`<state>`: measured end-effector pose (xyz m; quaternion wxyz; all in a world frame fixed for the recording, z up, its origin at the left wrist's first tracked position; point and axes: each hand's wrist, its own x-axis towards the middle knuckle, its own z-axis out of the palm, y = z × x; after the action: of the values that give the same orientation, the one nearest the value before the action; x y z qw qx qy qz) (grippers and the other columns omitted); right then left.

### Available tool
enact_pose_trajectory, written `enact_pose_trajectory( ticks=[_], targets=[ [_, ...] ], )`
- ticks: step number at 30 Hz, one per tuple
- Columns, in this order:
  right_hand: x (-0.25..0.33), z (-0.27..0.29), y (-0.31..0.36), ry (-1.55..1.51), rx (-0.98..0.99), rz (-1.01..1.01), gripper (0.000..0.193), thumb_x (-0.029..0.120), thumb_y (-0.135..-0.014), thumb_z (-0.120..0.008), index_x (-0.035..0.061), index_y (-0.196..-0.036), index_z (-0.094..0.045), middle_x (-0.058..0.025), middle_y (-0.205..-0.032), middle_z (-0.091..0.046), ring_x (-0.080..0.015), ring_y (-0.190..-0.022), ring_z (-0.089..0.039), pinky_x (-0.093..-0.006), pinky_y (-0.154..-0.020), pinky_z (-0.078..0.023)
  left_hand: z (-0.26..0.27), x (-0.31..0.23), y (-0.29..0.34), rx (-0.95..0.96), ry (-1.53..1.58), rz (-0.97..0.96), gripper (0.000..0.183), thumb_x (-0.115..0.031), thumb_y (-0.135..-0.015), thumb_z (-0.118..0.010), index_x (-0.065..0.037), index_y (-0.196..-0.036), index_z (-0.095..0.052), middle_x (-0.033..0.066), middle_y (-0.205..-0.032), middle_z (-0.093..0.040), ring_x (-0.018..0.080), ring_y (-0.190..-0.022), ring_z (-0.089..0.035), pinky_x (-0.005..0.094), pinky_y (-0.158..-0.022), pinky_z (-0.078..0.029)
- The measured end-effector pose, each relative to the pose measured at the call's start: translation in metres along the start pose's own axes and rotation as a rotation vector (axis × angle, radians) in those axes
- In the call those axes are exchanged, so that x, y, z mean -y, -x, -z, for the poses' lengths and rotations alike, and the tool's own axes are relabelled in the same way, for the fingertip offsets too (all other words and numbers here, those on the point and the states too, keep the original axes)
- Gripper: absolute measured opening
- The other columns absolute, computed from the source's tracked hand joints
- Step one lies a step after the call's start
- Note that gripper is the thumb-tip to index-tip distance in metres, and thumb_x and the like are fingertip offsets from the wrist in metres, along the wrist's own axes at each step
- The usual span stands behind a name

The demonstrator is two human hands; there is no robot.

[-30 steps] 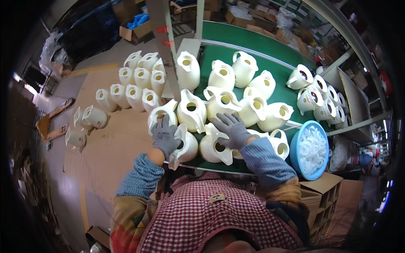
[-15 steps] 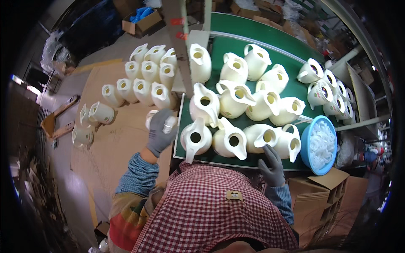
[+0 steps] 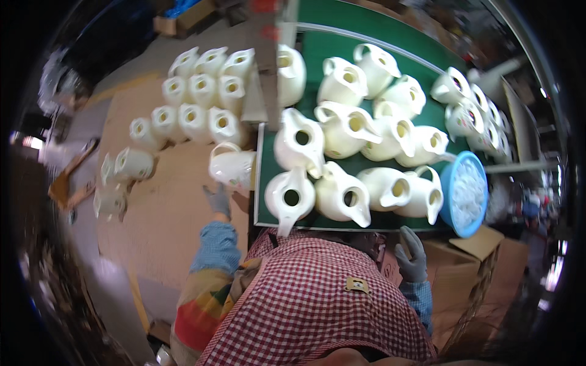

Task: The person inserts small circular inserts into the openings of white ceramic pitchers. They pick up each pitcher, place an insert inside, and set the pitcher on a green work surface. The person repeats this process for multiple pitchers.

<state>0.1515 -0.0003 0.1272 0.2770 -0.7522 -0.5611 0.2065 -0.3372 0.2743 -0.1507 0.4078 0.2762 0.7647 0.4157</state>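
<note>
My left hand [image 3: 218, 201], in a grey glove, is over the cardboard sheet left of the green table, its fingers apart and nothing in them. Just beyond its fingertips stands a cream-white jug [image 3: 232, 168] with a loop handle and a small printed pattern, close to the table's left edge. Low in front of the table is my gloved right hand [image 3: 412, 255], thumb and fingers apart, holding nothing. Nearest to it on the table is a white jug [image 3: 422, 194] at the right end of the front row. Another jug [image 3: 290, 194] with a round dark opening stands at the front left corner.
Several more jugs stand in rows on the cardboard [image 3: 152, 195] and on the green table [image 3: 305, 223]. A blue basin [image 3: 448, 194] holds translucent plastic pieces. A grey post [image 3: 264, 67] rises at the table's left edge. An open carton [image 3: 482, 244] is at the right.
My left hand has come off the jug beside the table and drawn back toward me. My right hand has moved away from the front row of jugs. The view has shifted slightly.
</note>
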Motion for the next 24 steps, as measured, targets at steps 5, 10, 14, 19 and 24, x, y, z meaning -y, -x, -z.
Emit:
enact_pose_trajectory(
  ticks=[5, 10, 14, 19, 24],
  targets=[
    [-0.007, 0.047, 0.03, 0.143, -0.165, 0.007, 0.047, 0.015, -0.088, -0.073, 0.0027, -0.133, -0.066, -0.0184, -0.133, -0.066, -0.0373, -0.113, -0.064, -0.0449, -0.099, -0.051, -0.002, -0.119, 0.005, 0.118, -0.067, -0.527, 0.073, -0.031, -0.103, -0.06, 0.001, -0.159, -0.025, 0.0191, -0.164, -0.032, 0.0325, -0.149, -0.035, 0.0412, -0.121, -0.028],
    [-0.062, 0.13, 0.094, 0.304, -0.283, -0.249, 0.046, 0.03, -0.09, -0.072, 0.0096, -0.132, -0.068, -0.0163, -0.128, -0.069, -0.0362, -0.113, -0.066, -0.0433, -0.098, -0.053, -0.022, -0.247, 0.072, 0.331, -0.079, -0.966, 0.068, -0.029, -0.101, -0.062, 0.003, -0.154, -0.034, 0.0219, -0.156, -0.042, 0.0352, -0.142, -0.043, 0.0435, -0.119, -0.033],
    [-0.099, 0.199, 0.151, -0.103, 0.003, -0.816, 0.044, 0.034, -0.094, -0.073, 0.0086, -0.13, -0.07, -0.0122, -0.12, -0.073, -0.024, -0.106, -0.07, -0.0377, -0.093, -0.055, -0.042, -0.318, 0.18, 0.618, -0.11, -1.314, 0.064, -0.028, -0.099, -0.064, 0.005, -0.149, -0.041, 0.0241, -0.15, -0.049, 0.0374, -0.137, -0.05, 0.0453, -0.116, -0.037],
    [-0.21, 0.194, 0.224, -0.326, 0.009, -0.789, 0.049, 0.044, -0.096, -0.07, 0.0102, -0.132, -0.069, -0.0093, -0.119, -0.074, -0.0188, -0.097, -0.07, -0.0329, -0.088, -0.055, -0.123, -0.329, 0.348, 1.084, -0.176, -1.418, 0.07, -0.038, -0.1, -0.06, 0.01, -0.148, -0.043, 0.0232, -0.148, -0.052, 0.034, -0.139, -0.047, 0.0463, -0.119, -0.033],
    [-0.227, 0.197, 0.224, -0.404, 0.01, -0.74, 0.055, 0.039, -0.1, -0.067, 0.0084, -0.145, -0.059, -0.0142, -0.139, -0.065, -0.0233, -0.127, -0.061, -0.0344, -0.107, -0.047, -0.241, -0.327, 0.534, 1.703, -0.092, -1.807, 0.057, -0.019, -0.083, -0.076, 0.003, -0.132, -0.057, 0.0272, -0.133, -0.06, 0.0462, -0.122, -0.059, 0.0536, -0.107, -0.045]
  ],
)
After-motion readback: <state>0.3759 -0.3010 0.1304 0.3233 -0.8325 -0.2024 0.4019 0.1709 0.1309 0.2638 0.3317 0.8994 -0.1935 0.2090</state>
